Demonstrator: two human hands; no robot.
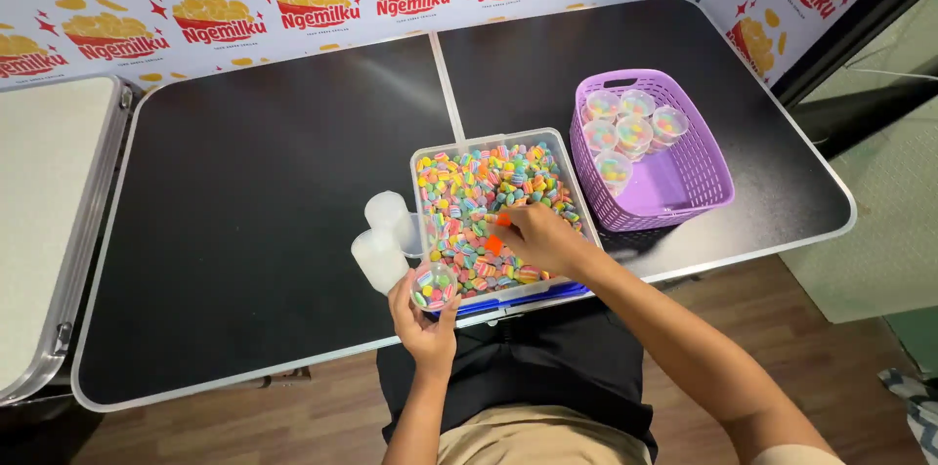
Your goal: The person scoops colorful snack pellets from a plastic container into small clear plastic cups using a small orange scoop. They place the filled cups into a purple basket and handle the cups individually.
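We are cradling a small clear plastic cup (433,286), partly filled with striped pastel candies, in our left hand (422,326), just at the near edge of the clear rectangular tub of candies (495,206) on the black bench (244,231). The cup looks light, thin-walled and easily squashed, so a gentle grip around its sides seems best. Our right hand (540,237), arm reaching forward, is pinching a small orange scoop (497,232) over the tub.

The person wears a black short-sleeved cotton top (528,353) over tan trousers (532,438) at six o'clock; both forearms are bare, with no rings or watch visible on the hands.
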